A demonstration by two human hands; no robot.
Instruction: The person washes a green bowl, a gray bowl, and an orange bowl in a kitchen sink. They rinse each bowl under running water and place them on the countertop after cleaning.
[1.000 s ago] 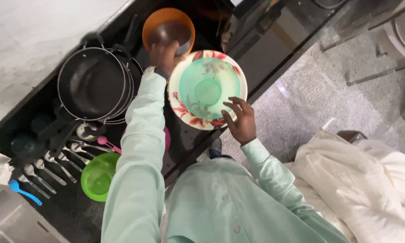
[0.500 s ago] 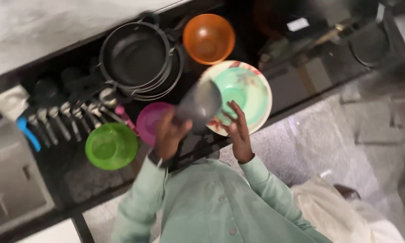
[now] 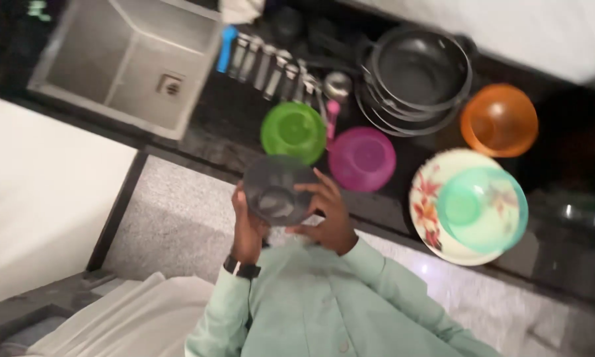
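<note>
Both of my hands hold a dark grey bowl (image 3: 276, 190) close to my chest, above the edge of the black counter (image 3: 205, 142). My left hand (image 3: 247, 228), with a dark watch on its wrist, grips the bowl's left side. My right hand (image 3: 329, 215) holds its right side, fingers over the rim. Just beyond the bowl stand a green bowl (image 3: 293, 131) and a pink bowl (image 3: 362, 158). A flowered plate (image 3: 426, 198) carrying a teal bowl (image 3: 482, 208) lies to the right.
An orange bowl (image 3: 499, 119) and a stack of black pans (image 3: 419, 73) sit further back. Several spoons (image 3: 271, 69) lie in a row by a steel sink (image 3: 129, 63). A speckled floor (image 3: 172, 211) and white cloth (image 3: 125, 317) are below.
My view has swung round. The grey bowl, held in my left hand before, has come toward my chest, and my right hand left the flowered plate and joined on the bowl.
</note>
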